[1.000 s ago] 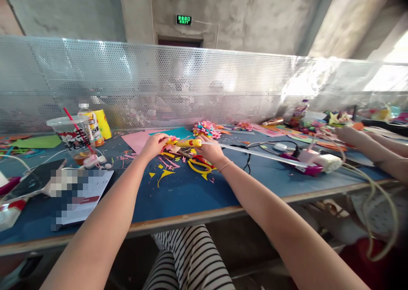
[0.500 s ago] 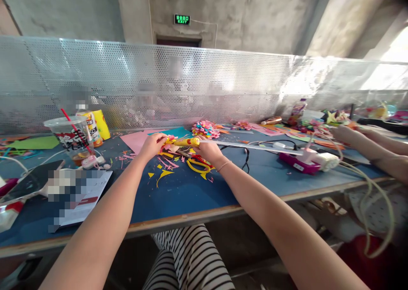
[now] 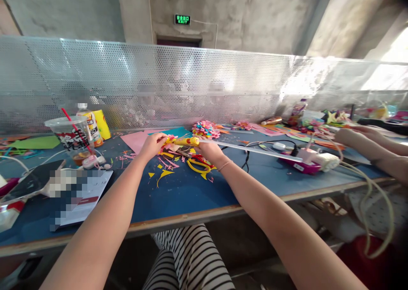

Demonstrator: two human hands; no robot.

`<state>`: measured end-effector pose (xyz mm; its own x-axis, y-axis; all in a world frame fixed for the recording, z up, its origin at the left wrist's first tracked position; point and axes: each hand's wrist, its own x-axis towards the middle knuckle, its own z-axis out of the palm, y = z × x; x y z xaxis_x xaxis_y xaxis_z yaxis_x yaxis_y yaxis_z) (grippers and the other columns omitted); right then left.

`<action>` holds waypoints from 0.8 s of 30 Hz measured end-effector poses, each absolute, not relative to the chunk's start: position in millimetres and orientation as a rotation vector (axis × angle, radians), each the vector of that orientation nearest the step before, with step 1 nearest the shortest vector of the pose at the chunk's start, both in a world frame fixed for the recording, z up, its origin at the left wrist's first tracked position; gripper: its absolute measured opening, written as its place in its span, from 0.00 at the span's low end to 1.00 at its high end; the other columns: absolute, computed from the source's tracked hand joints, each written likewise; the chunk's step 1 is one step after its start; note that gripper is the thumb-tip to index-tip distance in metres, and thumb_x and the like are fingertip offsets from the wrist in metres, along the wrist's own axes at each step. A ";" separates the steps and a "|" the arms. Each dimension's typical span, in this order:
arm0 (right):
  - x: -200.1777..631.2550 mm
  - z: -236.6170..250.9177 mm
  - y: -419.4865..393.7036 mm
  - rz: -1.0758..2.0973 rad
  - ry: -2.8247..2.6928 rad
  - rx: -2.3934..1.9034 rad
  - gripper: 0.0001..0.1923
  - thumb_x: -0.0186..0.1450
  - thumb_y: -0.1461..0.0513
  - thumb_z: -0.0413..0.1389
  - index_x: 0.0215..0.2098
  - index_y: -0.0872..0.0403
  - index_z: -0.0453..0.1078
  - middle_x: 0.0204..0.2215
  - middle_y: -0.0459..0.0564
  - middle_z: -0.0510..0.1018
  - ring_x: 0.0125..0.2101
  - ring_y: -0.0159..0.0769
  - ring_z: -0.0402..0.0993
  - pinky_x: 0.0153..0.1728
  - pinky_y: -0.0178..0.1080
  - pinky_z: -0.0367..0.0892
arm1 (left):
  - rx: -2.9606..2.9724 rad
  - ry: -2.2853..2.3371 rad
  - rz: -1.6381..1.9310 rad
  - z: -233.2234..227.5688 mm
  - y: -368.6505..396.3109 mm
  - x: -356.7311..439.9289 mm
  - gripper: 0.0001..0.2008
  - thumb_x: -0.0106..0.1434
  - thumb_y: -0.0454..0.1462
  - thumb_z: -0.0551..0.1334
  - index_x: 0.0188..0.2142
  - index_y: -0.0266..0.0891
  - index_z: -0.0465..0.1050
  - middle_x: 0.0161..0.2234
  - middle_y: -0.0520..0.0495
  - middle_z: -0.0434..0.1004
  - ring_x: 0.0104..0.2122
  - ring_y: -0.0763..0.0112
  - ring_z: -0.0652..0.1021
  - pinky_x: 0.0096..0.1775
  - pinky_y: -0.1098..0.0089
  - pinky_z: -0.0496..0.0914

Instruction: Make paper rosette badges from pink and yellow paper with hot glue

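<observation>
Left hand fingers pinch a small pink-and-yellow paper piece, held just above the blue surface. Right hand fingers closed round the yellow glue stick, its tip touching the paper piece. Yellow-handled scissors lie on the surface just under the right hand, among yellow and pink paper scraps. Plastic cup with red straw far left, paper flower behind the hands, long clear ruler to the right. Another person's arm at far right
</observation>
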<state>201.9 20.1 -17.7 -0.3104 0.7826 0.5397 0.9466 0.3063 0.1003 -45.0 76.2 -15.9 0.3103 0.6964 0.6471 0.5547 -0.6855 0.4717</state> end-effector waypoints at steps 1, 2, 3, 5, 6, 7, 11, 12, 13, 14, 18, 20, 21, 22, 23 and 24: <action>202.0 -17.7 19.5 -0.598 -2.192 -1.545 0.18 0.68 0.58 0.45 0.52 0.56 0.66 0.46 0.57 0.76 0.45 0.42 0.71 0.41 0.37 0.63 | 2.409 1.165 1.314 -16.0 76.5 -45.0 0.15 0.61 0.45 0.54 0.36 0.40 0.76 0.36 0.46 0.80 0.35 0.67 0.77 0.39 0.70 0.70; 202.2 -17.6 18.8 -0.625 -2.198 -1.543 0.18 0.68 0.58 0.45 0.52 0.56 0.66 0.46 0.57 0.76 0.44 0.42 0.72 0.40 0.37 0.63 | 2.405 1.168 1.315 -16.1 76.6 -44.9 0.15 0.61 0.44 0.54 0.36 0.40 0.76 0.36 0.46 0.80 0.35 0.67 0.77 0.39 0.70 0.70; 202.5 -17.3 18.1 -0.653 -2.206 -1.540 0.18 0.69 0.58 0.44 0.51 0.57 0.67 0.45 0.57 0.76 0.42 0.41 0.72 0.38 0.37 0.62 | 2.398 1.170 1.321 -16.0 76.5 -44.9 0.15 0.61 0.44 0.54 0.36 0.39 0.76 0.36 0.46 0.80 0.35 0.67 0.77 0.39 0.70 0.70; 203.0 -16.3 16.4 -0.707 -2.228 -1.517 0.16 0.69 0.58 0.44 0.49 0.56 0.67 0.43 0.57 0.76 0.40 0.40 0.73 0.36 0.36 0.61 | 2.372 1.173 1.352 -15.4 76.1 -44.6 0.14 0.61 0.43 0.54 0.36 0.39 0.75 0.36 0.46 0.80 0.35 0.67 0.77 0.39 0.70 0.70; 203.2 -15.6 15.5 -0.730 -2.236 -1.503 0.15 0.69 0.59 0.45 0.49 0.56 0.67 0.42 0.56 0.76 0.40 0.39 0.72 0.36 0.35 0.61 | 2.355 1.175 1.373 -15.0 75.9 -44.5 0.14 0.61 0.43 0.54 0.36 0.39 0.75 0.36 0.46 0.80 0.36 0.67 0.77 0.40 0.70 0.70; 203.4 -14.9 14.7 -0.749 -2.239 -1.489 0.15 0.69 0.59 0.45 0.48 0.55 0.67 0.42 0.55 0.76 0.40 0.39 0.72 0.36 0.35 0.60 | 2.337 1.179 1.396 -14.6 75.6 -44.3 0.14 0.61 0.42 0.54 0.37 0.39 0.75 0.37 0.47 0.80 0.36 0.67 0.77 0.40 0.70 0.70; 203.4 -13.3 12.3 -0.784 -2.244 -1.446 0.14 0.68 0.61 0.45 0.49 0.54 0.67 0.42 0.54 0.76 0.42 0.39 0.71 0.38 0.36 0.59 | 2.300 1.166 1.444 -13.6 75.2 -43.3 0.13 0.61 0.42 0.55 0.37 0.38 0.75 0.38 0.47 0.80 0.37 0.67 0.77 0.42 0.69 0.70; 203.3 -13.2 12.1 -0.791 -2.248 -1.437 0.14 0.69 0.61 0.45 0.49 0.54 0.67 0.42 0.54 0.76 0.42 0.39 0.70 0.38 0.36 0.59 | 2.301 1.154 1.442 -13.6 75.3 -43.1 0.13 0.61 0.42 0.55 0.36 0.38 0.75 0.38 0.46 0.80 0.37 0.66 0.77 0.42 0.69 0.70; 203.2 -13.3 12.0 -0.798 -2.253 -1.430 0.14 0.69 0.60 0.45 0.48 0.54 0.67 0.42 0.54 0.76 0.42 0.39 0.70 0.38 0.36 0.59 | 2.303 1.145 1.438 -13.8 75.4 -42.9 0.13 0.61 0.42 0.55 0.36 0.38 0.75 0.37 0.46 0.80 0.37 0.66 0.77 0.42 0.69 0.70; 203.1 -13.4 12.1 -0.807 -2.254 -1.426 0.14 0.69 0.60 0.45 0.48 0.54 0.67 0.42 0.54 0.76 0.42 0.39 0.70 0.38 0.36 0.59 | 2.304 1.140 1.437 -14.0 75.7 -42.8 0.14 0.61 0.43 0.54 0.36 0.38 0.75 0.37 0.46 0.80 0.37 0.66 0.77 0.42 0.69 0.70; 202.8 -13.8 13.1 -0.840 -2.246 -1.426 0.13 0.69 0.60 0.45 0.48 0.54 0.68 0.41 0.53 0.76 0.40 0.38 0.70 0.38 0.36 0.59 | 2.314 1.133 1.445 -14.9 77.0 -42.7 0.14 0.61 0.43 0.54 0.36 0.39 0.75 0.37 0.47 0.79 0.37 0.66 0.77 0.42 0.69 0.70; 202.5 -13.7 13.4 -0.850 -2.248 -1.419 0.13 0.69 0.60 0.46 0.47 0.54 0.68 0.41 0.52 0.76 0.40 0.38 0.70 0.37 0.36 0.59 | 2.324 1.124 1.437 -15.2 77.4 -42.2 0.13 0.61 0.43 0.54 0.36 0.39 0.75 0.36 0.47 0.79 0.36 0.67 0.77 0.41 0.69 0.70; 202.2 -13.6 13.3 -0.855 -2.249 -1.414 0.13 0.69 0.60 0.46 0.47 0.54 0.68 0.41 0.52 0.76 0.40 0.38 0.70 0.37 0.36 0.59 | 2.328 1.121 1.428 -15.2 77.4 -41.9 0.13 0.61 0.43 0.54 0.35 0.39 0.75 0.36 0.47 0.79 0.36 0.67 0.77 0.40 0.69 0.70; 201.8 -13.5 13.0 -0.862 -2.252 -1.410 0.13 0.69 0.61 0.46 0.47 0.54 0.68 0.41 0.52 0.76 0.40 0.38 0.70 0.37 0.36 0.59 | 2.332 1.121 1.420 -15.2 77.2 -41.5 0.13 0.61 0.42 0.55 0.35 0.39 0.74 0.36 0.47 0.79 0.36 0.67 0.77 0.40 0.69 0.70; 201.3 -13.3 12.5 -0.870 -2.254 -1.406 0.13 0.69 0.60 0.46 0.47 0.54 0.68 0.40 0.52 0.76 0.40 0.38 0.70 0.37 0.36 0.59 | 2.335 1.122 1.412 -15.1 77.0 -41.0 0.13 0.61 0.42 0.55 0.35 0.39 0.74 0.35 0.47 0.80 0.35 0.67 0.77 0.39 0.69 0.70; 200.8 -13.1 11.9 -0.879 -2.256 -1.402 0.13 0.69 0.60 0.46 0.47 0.54 0.68 0.40 0.52 0.77 0.40 0.38 0.70 0.36 0.36 0.58 | 2.338 1.124 1.407 -15.0 76.6 -40.5 0.12 0.61 0.42 0.55 0.35 0.39 0.74 0.35 0.47 0.80 0.35 0.67 0.77 0.39 0.69 0.70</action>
